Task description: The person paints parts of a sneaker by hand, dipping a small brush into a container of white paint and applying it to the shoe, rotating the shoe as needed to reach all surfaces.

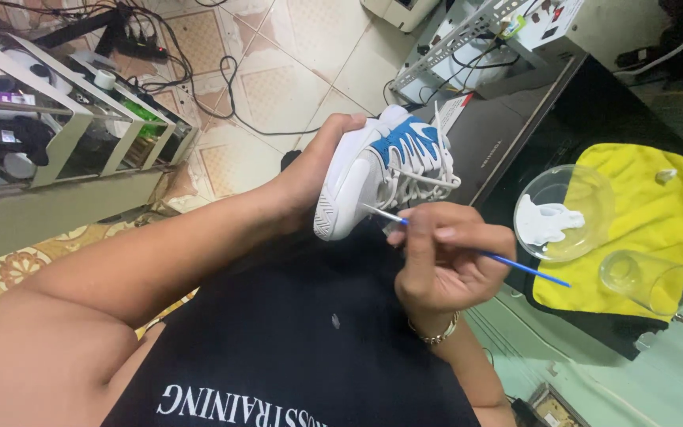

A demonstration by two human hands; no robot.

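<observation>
Sneaker (381, 170), white w/ blue, gripped in left hand (314, 170) fingers; right hand (444, 257) fingers pinch paintbrush (468, 247).

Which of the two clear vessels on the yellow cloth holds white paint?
The shallow round dish, farther from the person, holds white paint; the clear cup beside it looks empty.

Patterned tile floor (278, 79) with black cables (199, 87). A metal rack (73, 134) stands left. A dark table (515, 134) sits right.
</observation>
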